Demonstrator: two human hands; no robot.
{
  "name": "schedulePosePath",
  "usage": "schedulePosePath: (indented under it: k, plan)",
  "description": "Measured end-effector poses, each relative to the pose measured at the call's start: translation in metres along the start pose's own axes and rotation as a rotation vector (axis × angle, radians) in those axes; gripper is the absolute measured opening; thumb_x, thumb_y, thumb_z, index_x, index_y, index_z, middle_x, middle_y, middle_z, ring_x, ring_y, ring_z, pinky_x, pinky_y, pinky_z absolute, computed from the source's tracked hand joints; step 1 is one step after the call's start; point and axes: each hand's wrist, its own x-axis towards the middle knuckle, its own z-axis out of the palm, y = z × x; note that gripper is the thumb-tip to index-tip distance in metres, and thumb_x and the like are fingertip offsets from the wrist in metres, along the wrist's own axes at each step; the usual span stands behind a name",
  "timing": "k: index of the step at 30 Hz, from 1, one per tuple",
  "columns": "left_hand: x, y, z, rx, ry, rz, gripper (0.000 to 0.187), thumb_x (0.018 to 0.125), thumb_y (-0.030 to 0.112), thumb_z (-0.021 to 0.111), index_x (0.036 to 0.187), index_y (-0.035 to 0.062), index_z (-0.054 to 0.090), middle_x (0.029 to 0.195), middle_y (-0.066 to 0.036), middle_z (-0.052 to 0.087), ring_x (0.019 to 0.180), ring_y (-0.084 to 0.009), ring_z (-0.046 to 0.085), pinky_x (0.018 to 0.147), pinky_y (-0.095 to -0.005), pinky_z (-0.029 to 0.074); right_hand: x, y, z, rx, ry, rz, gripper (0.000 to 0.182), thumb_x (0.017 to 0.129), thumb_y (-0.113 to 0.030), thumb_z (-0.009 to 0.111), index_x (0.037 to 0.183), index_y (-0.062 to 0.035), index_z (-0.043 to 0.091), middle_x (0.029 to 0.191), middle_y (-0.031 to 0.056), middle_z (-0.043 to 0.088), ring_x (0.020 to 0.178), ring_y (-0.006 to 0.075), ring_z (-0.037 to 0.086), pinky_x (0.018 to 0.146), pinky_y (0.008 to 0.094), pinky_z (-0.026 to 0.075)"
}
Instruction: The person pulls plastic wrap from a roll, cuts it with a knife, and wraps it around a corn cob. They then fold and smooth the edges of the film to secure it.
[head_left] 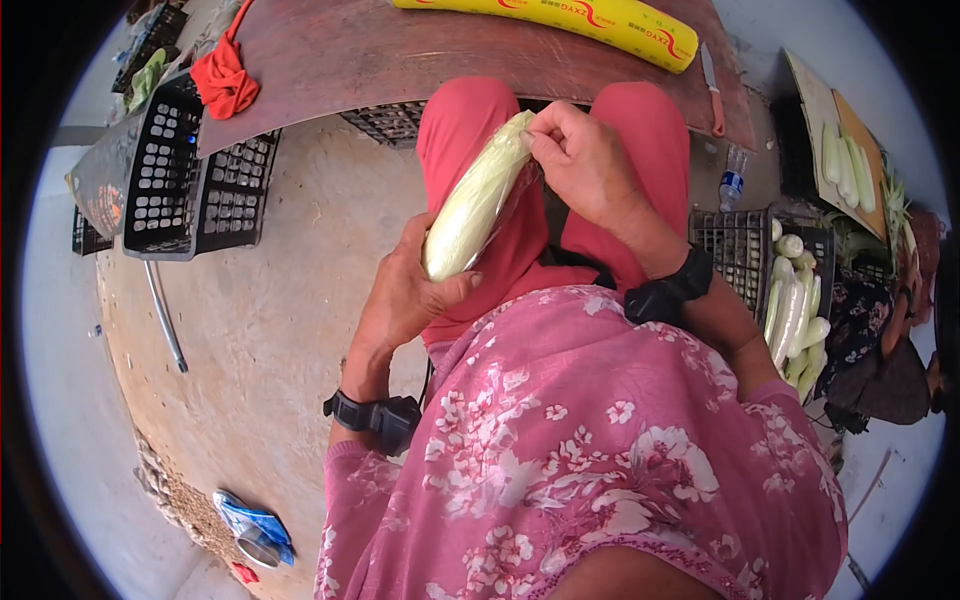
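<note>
A long, pale green Chinese cabbage (475, 205) with clear plastic film around it lies slantwise above my lap. My left hand (410, 285) is wrapped round its thick white base, thumb on the near side. At the leafy upper end, my right hand (575, 150) has thumb and forefinger pinched together on the plastic film (526, 128). The exact edge between those fingertips is too small to make out. Beyond my knees, a yellow roll of cling film (600, 30) rests on the reddish-brown table (370, 70).
A knife (712, 90) lies at the table's right end, a red cloth (225, 78) at its left. Black crates (190, 190) stand left; another crate (735, 240) holds several pale vegetables (795, 300). More vegetables (850, 170) lie on a board. A bottle (733, 180) and a person (885, 340) are at right.
</note>
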Motion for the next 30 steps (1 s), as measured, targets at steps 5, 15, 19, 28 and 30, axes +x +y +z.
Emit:
schedulePosePath:
  k: [5, 15, 19, 28, 30]
  plan:
    - [0.002, -0.01, 0.0, -0.086, -0.011, 0.011, 0.076, 0.075, 0.024, 0.083, 0.136, -0.0004, 0.046, 0.12, -0.015, 0.063, 0.113, -0.0224, 0.059, 0.097, -0.0342, 0.046, 0.006, 0.023, -0.003, 0.187, 0.041, 0.198, 0.014, 0.096, -0.013, 0.062, 0.095, -0.0003, 0.058, 0.074, 0.0053, 0.062, 0.061, 0.0121, 0.058, 0.057, 0.0281, 0.048]
    - [0.001, -0.008, 0.002, -0.082, 0.003, 0.001, 0.073, 0.076, 0.02, 0.082, 0.135, -0.001, 0.046, 0.118, -0.014, 0.064, 0.11, -0.0217, 0.06, 0.096, -0.0335, 0.047, 0.002, -0.005, 0.004, 0.032, 0.02, 0.04, 0.019, 0.092, -0.017, 0.067, 0.089, 0.0, 0.059, 0.08, 0.0137, 0.07, 0.073, 0.0264, 0.069, 0.067, 0.0372, 0.054]
    - [0.001, -0.007, 0.003, -0.075, 0.011, 0.013, 0.072, 0.076, 0.021, 0.082, 0.134, -0.0011, 0.046, 0.117, -0.015, 0.064, 0.109, -0.0214, 0.06, 0.096, -0.0336, 0.047, 0.003, 0.007, 0.009, 0.105, 0.024, 0.029, 0.018, 0.09, -0.015, 0.068, 0.087, -0.0002, 0.059, 0.078, 0.0128, 0.069, 0.073, 0.0258, 0.069, 0.067, 0.0375, 0.053]
    - [0.004, -0.012, 0.0, -0.165, -0.031, 0.008, 0.072, 0.076, 0.021, 0.083, 0.134, -0.0016, 0.046, 0.119, -0.013, 0.062, 0.112, -0.0204, 0.058, 0.098, -0.033, 0.046, 0.001, 0.006, -0.003, 0.423, -0.04, 0.218, 0.014, 0.096, -0.011, 0.061, 0.091, -0.0003, 0.054, 0.071, 0.0054, 0.064, 0.054, 0.0085, 0.059, 0.051, 0.024, 0.048]
    - [0.004, -0.01, 0.0, -0.213, -0.049, 0.003, 0.073, 0.076, 0.022, 0.084, 0.134, -0.0017, 0.046, 0.121, -0.012, 0.061, 0.114, -0.0199, 0.057, 0.099, -0.0328, 0.045, 0.0, 0.007, -0.004, 0.48, -0.048, 0.199, 0.012, 0.096, -0.008, 0.061, 0.091, -0.0002, 0.053, 0.071, 0.0054, 0.063, 0.055, 0.008, 0.059, 0.05, 0.0227, 0.047]
